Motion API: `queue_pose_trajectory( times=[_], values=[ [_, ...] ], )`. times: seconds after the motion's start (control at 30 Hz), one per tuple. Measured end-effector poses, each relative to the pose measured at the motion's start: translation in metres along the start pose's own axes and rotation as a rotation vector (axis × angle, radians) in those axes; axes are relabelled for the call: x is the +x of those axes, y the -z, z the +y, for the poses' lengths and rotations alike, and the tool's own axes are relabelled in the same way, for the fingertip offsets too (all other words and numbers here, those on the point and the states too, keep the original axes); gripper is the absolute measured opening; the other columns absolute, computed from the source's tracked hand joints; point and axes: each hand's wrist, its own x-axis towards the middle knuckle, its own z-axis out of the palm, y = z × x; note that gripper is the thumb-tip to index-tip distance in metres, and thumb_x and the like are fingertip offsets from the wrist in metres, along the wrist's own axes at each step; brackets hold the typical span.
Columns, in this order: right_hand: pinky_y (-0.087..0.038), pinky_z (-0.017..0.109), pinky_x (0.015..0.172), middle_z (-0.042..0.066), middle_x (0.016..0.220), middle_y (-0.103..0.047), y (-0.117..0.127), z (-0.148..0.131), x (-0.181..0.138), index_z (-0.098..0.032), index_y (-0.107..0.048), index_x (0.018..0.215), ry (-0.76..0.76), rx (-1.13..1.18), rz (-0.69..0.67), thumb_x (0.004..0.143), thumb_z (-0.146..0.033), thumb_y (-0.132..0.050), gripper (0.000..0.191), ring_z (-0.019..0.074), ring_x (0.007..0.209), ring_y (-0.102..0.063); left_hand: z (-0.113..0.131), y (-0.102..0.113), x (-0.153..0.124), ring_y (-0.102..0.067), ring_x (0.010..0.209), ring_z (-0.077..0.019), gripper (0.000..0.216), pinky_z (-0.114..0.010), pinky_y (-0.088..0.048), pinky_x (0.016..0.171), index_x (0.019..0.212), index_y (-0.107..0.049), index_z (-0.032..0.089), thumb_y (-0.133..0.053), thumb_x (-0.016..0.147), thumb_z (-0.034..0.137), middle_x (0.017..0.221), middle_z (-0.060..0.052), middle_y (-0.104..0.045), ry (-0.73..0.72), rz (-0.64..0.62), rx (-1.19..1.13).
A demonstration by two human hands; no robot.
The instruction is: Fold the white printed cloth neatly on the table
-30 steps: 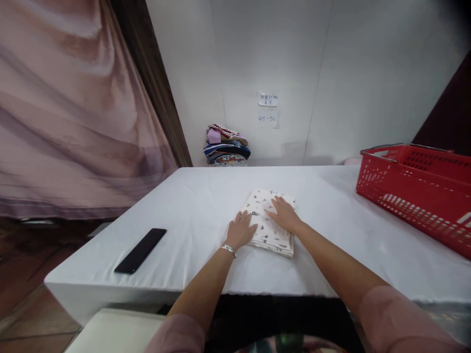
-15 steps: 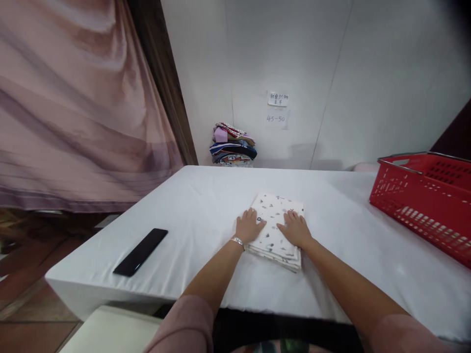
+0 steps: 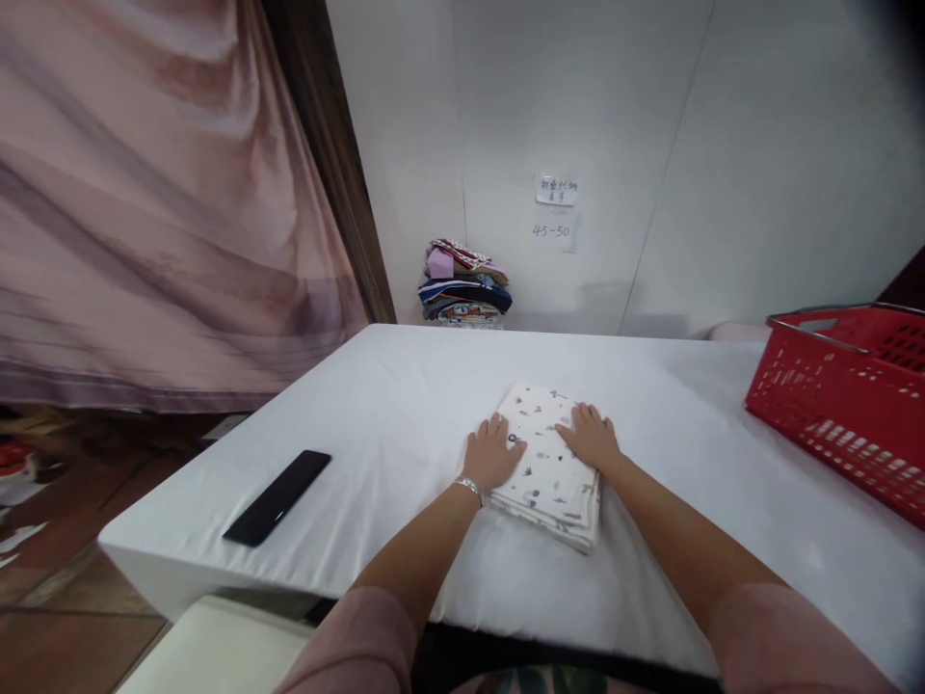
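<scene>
A folded white cloth with small dark prints [image 3: 547, 469] lies on the white table [image 3: 405, 414], near its front edge. My left hand [image 3: 492, 451] rests flat on the cloth's left edge, fingers stretched out; a silver bracelet is on that wrist. On the cloth's right side my right hand [image 3: 593, 437] lies flat too, fingers extended. Neither hand holds anything. Pink sleeves cover both upper arms.
A black phone [image 3: 278, 496] lies at the table's front left. A red plastic basket [image 3: 845, 400] stands at the right edge. A pile of folded clothes [image 3: 463, 284] sits behind the table by the wall. A pink curtain [image 3: 159, 202] hangs at left.
My right hand slid from the middle of the cloth to its right side. My left hand stayed at the left edge. The view shifted slightly leftward.
</scene>
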Motion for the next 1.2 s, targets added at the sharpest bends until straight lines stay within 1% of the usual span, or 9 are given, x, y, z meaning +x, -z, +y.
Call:
queue_pose_trajectory(
  times=[0.13, 0.33, 0.47, 0.57, 0.67, 0.93, 1.2],
  values=[
    [-0.015, 0.050, 0.105, 0.013, 0.150, -0.021, -0.0103, 0.0054, 0.0017, -0.011, -0.030, 0.140, 0.009, 0.020, -0.009, 0.088, -0.054, -0.026, 0.067, 0.0275, 0.137, -0.012, 0.0013, 0.0010, -0.0005, -0.026, 0.133, -0.0278, 0.063, -0.045, -0.026, 0.104, 0.139, -0.032, 0.022, -0.032, 0.087, 0.057, 0.150, -0.007, -0.025, 0.014, 0.011, 0.012],
    [-0.013, 0.048, 0.106, 0.013, 0.150, -0.021, -0.0072, 0.0034, 0.0002, -0.012, -0.032, 0.139, 0.004, 0.048, 0.007, 0.088, -0.054, -0.026, 0.066, 0.0270, 0.137, -0.012, 0.0020, 0.0017, 0.0002, -0.028, 0.132, -0.0274, 0.061, -0.045, -0.029, 0.103, 0.137, -0.035, 0.022, -0.031, 0.087, 0.056, 0.149, -0.008, -0.028, -0.001, 0.023, 0.033],
    [-0.013, 0.048, 0.105, 0.013, 0.150, -0.021, -0.0054, 0.0028, -0.0009, -0.012, -0.033, 0.138, 0.001, 0.066, -0.006, 0.088, -0.053, -0.026, 0.065, 0.0271, 0.137, -0.011, 0.0024, 0.0029, 0.0003, -0.027, 0.133, -0.0263, 0.061, -0.045, -0.028, 0.104, 0.137, -0.035, 0.023, -0.032, 0.086, 0.057, 0.150, -0.007, -0.026, 0.010, 0.004, 0.039],
    [-0.013, 0.048, 0.105, 0.013, 0.149, -0.023, -0.0043, 0.0024, -0.0024, -0.012, -0.035, 0.137, 0.015, 0.065, 0.013, 0.089, -0.053, -0.026, 0.064, 0.0269, 0.136, -0.012, 0.0027, 0.0040, -0.0001, -0.027, 0.133, -0.0250, 0.062, -0.044, -0.027, 0.104, 0.137, -0.034, 0.023, -0.031, 0.086, 0.058, 0.150, -0.006, -0.025, 0.018, -0.002, 0.036],
    [-0.015, 0.047, 0.104, 0.013, 0.148, -0.026, -0.0039, 0.0023, -0.0035, -0.012, -0.038, 0.134, 0.028, 0.066, 0.035, 0.089, -0.052, -0.027, 0.062, 0.0270, 0.135, -0.014, 0.0024, 0.0041, -0.0002, -0.027, 0.133, -0.0254, 0.064, -0.044, -0.027, 0.104, 0.138, -0.033, 0.022, -0.029, 0.086, 0.058, 0.150, -0.006, -0.025, 0.018, -0.004, 0.035],
    [-0.016, 0.047, 0.104, 0.013, 0.147, -0.027, -0.0056, 0.0025, -0.0026, -0.013, -0.040, 0.133, 0.021, 0.059, 0.046, 0.088, -0.052, -0.027, 0.061, 0.0268, 0.135, -0.016, -0.0005, -0.0003, 0.0016, -0.027, 0.133, -0.0269, 0.063, -0.046, -0.028, 0.104, 0.138, -0.033, 0.022, -0.030, 0.087, 0.057, 0.150, -0.007, -0.024, -0.001, 0.003, 0.015],
    [-0.017, 0.048, 0.105, 0.012, 0.149, -0.023, -0.0064, 0.0018, -0.0021, -0.012, -0.035, 0.137, 0.001, 0.019, 0.010, 0.088, -0.052, -0.028, 0.064, 0.0270, 0.136, -0.014, -0.0027, -0.0057, 0.0019, -0.029, 0.130, -0.0274, 0.063, -0.047, -0.028, 0.102, 0.138, -0.034, 0.021, -0.030, 0.086, 0.058, 0.149, -0.007, -0.027, -0.011, 0.045, 0.011]
  ],
)
